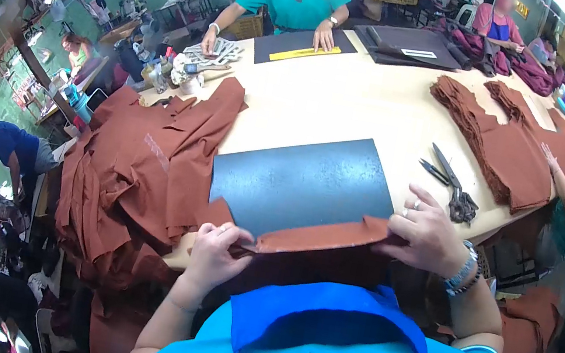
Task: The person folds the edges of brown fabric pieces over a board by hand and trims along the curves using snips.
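Observation:
A rust-brown fabric piece [321,237] stretches between my two hands at the near edge of the table, its long edge pulled fairly straight. My left hand [216,249] pinches its left end, where a corner of cloth sticks up. At the other end, my right hand [426,230] grips the cloth between thumb and fingers; a watch and bracelet are on that wrist. Just beyond the cloth lies a dark flat board [305,176], its near edge partly covered by the fabric. The lower part of the fabric hangs in shadow above my blue apron [336,301].
Crumpled rust-brown cloth [142,168] is heaped at left. Large scissors [452,182] lie to the right, near stacked brown pieces [501,142] touched by a co-worker's hand. Across the pale table [302,105], another person holds a yellow ruler [305,54] on dark material.

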Demonstrator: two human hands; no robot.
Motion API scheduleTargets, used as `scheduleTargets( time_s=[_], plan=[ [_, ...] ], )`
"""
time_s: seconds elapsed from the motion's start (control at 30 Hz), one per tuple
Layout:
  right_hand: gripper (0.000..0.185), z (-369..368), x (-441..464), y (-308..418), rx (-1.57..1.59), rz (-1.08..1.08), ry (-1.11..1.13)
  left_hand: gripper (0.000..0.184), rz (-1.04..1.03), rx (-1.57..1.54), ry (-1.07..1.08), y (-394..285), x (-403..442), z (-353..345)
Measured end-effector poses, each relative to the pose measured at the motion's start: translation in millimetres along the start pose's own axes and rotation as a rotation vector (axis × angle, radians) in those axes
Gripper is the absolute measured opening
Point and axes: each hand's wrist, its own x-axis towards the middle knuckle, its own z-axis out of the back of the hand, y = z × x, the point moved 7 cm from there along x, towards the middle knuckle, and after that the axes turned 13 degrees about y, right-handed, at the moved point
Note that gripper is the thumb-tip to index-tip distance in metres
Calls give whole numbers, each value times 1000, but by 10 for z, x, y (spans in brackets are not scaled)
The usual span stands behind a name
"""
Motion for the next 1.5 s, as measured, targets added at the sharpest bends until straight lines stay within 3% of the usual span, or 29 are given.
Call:
scheduleTargets(
  time_s=[0.13, 0.2, 0.27, 0.33, 0.37, 0.4, 0.43, 0.5, 0.53, 0.57, 0.6, 0.63, 0.67, 0.73, 0.83, 0.87, 0.93, 1.03, 1.07, 1.1, 1.13, 1.2, 1.27, 1.3, 1.33, 1.4, 1.5],
  plan=[
    [39, 366, -76, 202, 138, 55, 181, 27, 0, -401, 377, -54, -159, 298],
    [36, 493, -133, 233, 242, 33, 252, 23, 24, -678, 401, -44, -261, 409],
    [32, 629, -198, 253, 338, -31, 338, 17, 108, -564, 571, 44, -341, 565],
    [26, 746, -134, 217, 447, -82, 446, 17, 178, -545, 602, 69, -292, 741],
    [25, 744, -96, 152, 486, -124, 478, 18, 126, -392, 590, 83, -174, 855],
    [24, 737, -51, 84, 528, -165, 513, 21, 182, -403, 546, 165, -80, 927],
    [23, 703, 30, -65, 509, -261, 576, 19, 396, -721, 590, 329, 3, 883],
    [17, 639, 349, -463, 281, -214, 485, 8, 31, -355, 379, 674, 475, 1035],
    [16, 581, 501, -775, 240, -271, 444, 8, 128, -385, 230, 786, 674, 1172],
    [16, 694, 685, -958, 138, -256, 241, 10, 50, 84, 9, 938, 869, 1401],
    [16, 825, 871, -1086, 32, -238, 36, 12, 71, 124, -246, 1036, 983, 1611],
    [16, 981, 1014, -1155, -76, -215, -173, 13, 181, 108, -332, 1156, 1086, 1808],
    [17, 1162, 1066, -1163, -186, -187, -383, 13, 147, 266, -521, 876, 1060, 2033],
    [17, 1385, 1099, -1027, -495, -78, -554, 9, 97, 622, -856, 548, 839, 2194],
    [20, 1185, 1019, -1147, -527, -82, -589, 7, 77, 843, -886, 527, 603, 1841],
    [20, 1042, 970, -1192, -553, -69, -598, 6, 86, 799, -792, 557, 571, 1634],
    [21, 552, 848, -1469, -497, -159, -416, 7, 38, 783, -638, 513, 502, 1079],
    [35, -146, 499, -1668, -397, -229, -216, 6, 3, 447, -355, 612, 344, 169],
    [42, -312, 370, -1621, -283, -250, -163, 10, 2, 291, -261, 643, 269, -113],
    [56, -417, 226, -1604, -192, -451, -40, 22, 22, 29, -122, 592, 204, -305],
    [54, -622, 10, -1762, -158, -455, -86, 34, 114, -167, -10, 496, 137, -435],
    [50, -991, -398, -2149, -99, -564, -152, 37, 170, -304, 67, 560, 77, -609],
    [44, -1115, -637, -2117, -101, -777, -43, 30, 273, -360, -74, 616, 84, -477],
    [41, -1201, -737, -2189, -73, -978, 166, 37, 339, -323, -110, 751, 107, -440],
    [40, -1332, -827, -2316, -183, -761, 9, 50, 401, -61, -130, 802, 125, -344],
    [39, -1268, -879, -2235, -234, -764, -66, 74, 542, 191, -123, 1025, 188, -369],
    [32, -1446, -1044, -2499, -255, -688, -76, 74, 542, 341, -159, 1175, 308, -461]
  ],
)
